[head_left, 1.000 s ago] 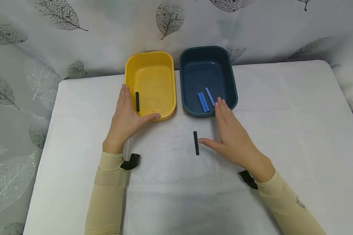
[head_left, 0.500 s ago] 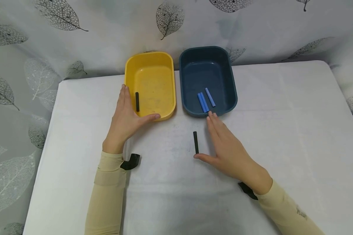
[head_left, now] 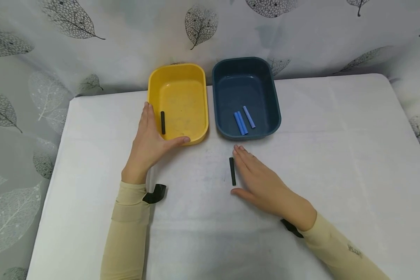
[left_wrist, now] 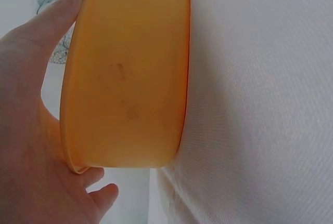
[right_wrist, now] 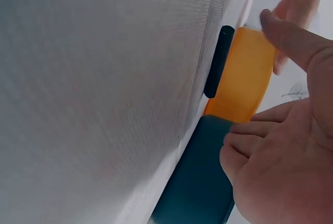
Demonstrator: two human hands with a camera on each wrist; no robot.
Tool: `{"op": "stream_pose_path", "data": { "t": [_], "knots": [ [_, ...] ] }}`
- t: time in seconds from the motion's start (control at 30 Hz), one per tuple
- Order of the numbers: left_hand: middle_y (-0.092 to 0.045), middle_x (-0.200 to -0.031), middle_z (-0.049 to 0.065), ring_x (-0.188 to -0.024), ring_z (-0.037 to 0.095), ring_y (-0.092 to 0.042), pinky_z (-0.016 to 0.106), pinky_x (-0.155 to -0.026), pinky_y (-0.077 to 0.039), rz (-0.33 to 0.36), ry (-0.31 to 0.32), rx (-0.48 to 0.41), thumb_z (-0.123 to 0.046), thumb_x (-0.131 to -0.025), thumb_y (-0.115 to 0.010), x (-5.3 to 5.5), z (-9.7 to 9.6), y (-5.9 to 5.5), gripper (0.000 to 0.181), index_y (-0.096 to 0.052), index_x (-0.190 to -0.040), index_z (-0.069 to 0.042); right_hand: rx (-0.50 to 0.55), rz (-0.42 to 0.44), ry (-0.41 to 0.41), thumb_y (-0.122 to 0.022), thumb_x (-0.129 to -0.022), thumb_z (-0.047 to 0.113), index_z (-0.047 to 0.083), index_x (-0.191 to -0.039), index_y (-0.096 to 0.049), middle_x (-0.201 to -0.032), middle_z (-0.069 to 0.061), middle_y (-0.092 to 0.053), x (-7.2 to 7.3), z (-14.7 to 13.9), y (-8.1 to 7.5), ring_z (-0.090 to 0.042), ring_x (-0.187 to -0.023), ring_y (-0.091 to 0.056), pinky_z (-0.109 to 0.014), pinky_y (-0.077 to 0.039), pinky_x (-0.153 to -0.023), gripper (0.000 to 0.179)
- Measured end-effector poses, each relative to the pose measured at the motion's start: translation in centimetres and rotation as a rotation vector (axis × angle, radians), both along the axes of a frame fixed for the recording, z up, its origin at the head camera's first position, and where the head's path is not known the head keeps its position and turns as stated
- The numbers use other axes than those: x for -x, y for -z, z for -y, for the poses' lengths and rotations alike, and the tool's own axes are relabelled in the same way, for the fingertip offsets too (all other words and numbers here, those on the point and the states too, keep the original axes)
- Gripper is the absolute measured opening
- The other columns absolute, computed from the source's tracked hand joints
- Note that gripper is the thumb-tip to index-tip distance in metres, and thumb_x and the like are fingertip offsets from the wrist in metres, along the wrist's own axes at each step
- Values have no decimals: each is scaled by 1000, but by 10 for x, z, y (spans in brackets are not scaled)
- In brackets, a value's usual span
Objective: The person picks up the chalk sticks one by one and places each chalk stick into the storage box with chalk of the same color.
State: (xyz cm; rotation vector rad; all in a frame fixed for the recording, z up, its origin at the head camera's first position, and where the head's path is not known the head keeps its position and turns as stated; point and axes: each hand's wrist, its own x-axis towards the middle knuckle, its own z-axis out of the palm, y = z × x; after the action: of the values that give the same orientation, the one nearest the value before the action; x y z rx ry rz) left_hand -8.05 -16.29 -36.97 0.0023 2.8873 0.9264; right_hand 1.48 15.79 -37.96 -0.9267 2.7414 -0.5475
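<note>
My left hand [head_left: 148, 136] rests against the near left corner of a yellow tray [head_left: 206, 116], straight fingers along its left side and thumb at its front rim. A short black stick [head_left: 162, 123] lies inside that tray. On the white cloth, a second black stick [head_left: 232, 171] lies beside my right hand [head_left: 266, 184]. That hand has straight fingers and a thumb held apart, with the stick just left of the gap between them. In the right wrist view the stick [right_wrist: 219, 62] appears apart from the fingers, in front of the yellow tray [right_wrist: 244, 73].
A dark blue tray [head_left: 275, 112] stands right of the yellow one, with three blue sticks [head_left: 244, 120] in its near part. Both trays sit at the back edge of the cloth-covered table [head_left: 336, 155]. A leaf-patterned curtain [head_left: 133, 42] hangs behind.
My right hand has moved from the blue tray's near rim toward me and left, down to the black stick on the cloth. My left hand has stayed at the yellow tray.
</note>
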Motion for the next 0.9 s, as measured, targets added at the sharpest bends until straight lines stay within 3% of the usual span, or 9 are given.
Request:
{"op": "stream_pose_path", "data": {
  "t": [0.3,0.9],
  "knots": [
    [13,-172,2,-161,24,-2,57,-126,-21,2,4,7,-82,-69,-73,0,2,1,145,14,-163,-15,-27,20,-53,-73,-95,24,-13,-154,-29,-164,-27,-29,5,4,6,-38,-154,-30,-51,-30,-124,82],
    [12,-172,3,-161,26,-4,57,-126,-22,-7,16,14,-82,-70,-72,1,2,1,143,11,-163,-12,-35,19,-46,-74,-94,18,-14,-150,-36,-158,-28,-39,7,8,7,-39,-149,-38,-51,-36,-121,75]
  ]
}}
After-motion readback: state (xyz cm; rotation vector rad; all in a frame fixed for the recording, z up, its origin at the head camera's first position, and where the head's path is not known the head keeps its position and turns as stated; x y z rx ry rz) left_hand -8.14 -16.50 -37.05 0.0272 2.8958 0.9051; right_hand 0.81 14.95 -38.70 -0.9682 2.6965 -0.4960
